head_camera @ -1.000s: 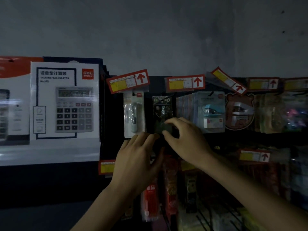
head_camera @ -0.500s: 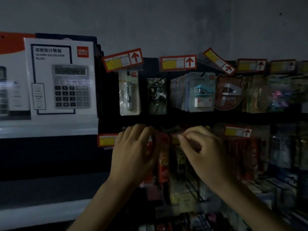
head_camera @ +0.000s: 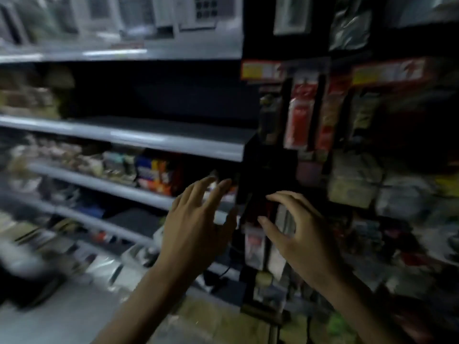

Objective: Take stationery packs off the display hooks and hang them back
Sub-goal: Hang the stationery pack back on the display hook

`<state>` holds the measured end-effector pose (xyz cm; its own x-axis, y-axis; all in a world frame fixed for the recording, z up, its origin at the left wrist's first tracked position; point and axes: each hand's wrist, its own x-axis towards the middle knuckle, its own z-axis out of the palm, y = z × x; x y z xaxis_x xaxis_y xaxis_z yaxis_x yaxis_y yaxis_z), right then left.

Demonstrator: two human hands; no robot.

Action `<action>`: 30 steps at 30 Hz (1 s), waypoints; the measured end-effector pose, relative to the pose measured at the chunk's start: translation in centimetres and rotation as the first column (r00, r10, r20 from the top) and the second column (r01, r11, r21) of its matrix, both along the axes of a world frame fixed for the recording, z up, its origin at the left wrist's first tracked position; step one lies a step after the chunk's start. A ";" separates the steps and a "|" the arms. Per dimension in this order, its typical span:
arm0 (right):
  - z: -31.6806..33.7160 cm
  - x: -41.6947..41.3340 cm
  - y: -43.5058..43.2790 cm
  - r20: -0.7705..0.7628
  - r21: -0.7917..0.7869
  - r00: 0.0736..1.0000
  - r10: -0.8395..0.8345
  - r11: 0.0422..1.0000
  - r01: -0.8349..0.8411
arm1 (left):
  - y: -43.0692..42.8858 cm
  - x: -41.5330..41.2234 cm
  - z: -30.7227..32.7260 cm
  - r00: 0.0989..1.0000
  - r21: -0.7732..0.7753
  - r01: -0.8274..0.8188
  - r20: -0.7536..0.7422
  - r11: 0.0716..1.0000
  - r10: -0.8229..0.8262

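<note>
Shows left hand (head_camera: 196,219) and right hand (head_camera: 300,234) raised, fingers spread, below red hanging packs (head_camera: 300,115); grey shelves (head_camera: 149,141) at left; heavy blur.

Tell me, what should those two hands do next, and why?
Probably pinch the small hanging pack between them with the right hand and ease it off its hook: both hands are open and empty, the left hand just beside it. Blur hides the hook.

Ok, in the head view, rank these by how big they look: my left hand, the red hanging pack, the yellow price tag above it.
1. left hand: largest, though it is nearest the camera, which inflates it.
2. red hanging pack.
3. yellow price tag: smallest, blurred but clearly smaller than the pack.
</note>
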<state>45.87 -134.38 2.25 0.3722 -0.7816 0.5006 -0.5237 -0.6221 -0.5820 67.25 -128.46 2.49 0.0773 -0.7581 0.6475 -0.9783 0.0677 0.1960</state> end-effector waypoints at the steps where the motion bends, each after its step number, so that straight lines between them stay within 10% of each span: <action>1: -1.3 1.0 0.8 -0.023 0.042 0.999 0.043 0.998 -0.042 | 2.0 0.8 -1.4 0.999 0.037 -0.047 -0.008 0.998 0.047; 14: -16.5 18.4 13.9 -0.169 0.465 0.814 0.555 0.774 -0.431 | 29.5 11.5 -16.9 0.673 0.438 -0.623 -0.122 0.648 0.730; 30: -19.9 49.9 35.3 -0.286 0.470 0.415 0.864 0.504 -0.725 | 55.5 31.5 -24.2 0.301 0.423 -0.798 -0.337 0.429 0.892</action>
<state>95.76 -99.09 -17.62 0.9963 -0.0657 -0.0558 -0.0862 -0.7730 -0.6285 98.76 -72.98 -21.69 0.9662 -0.1652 0.1979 -0.2466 -0.8160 0.5228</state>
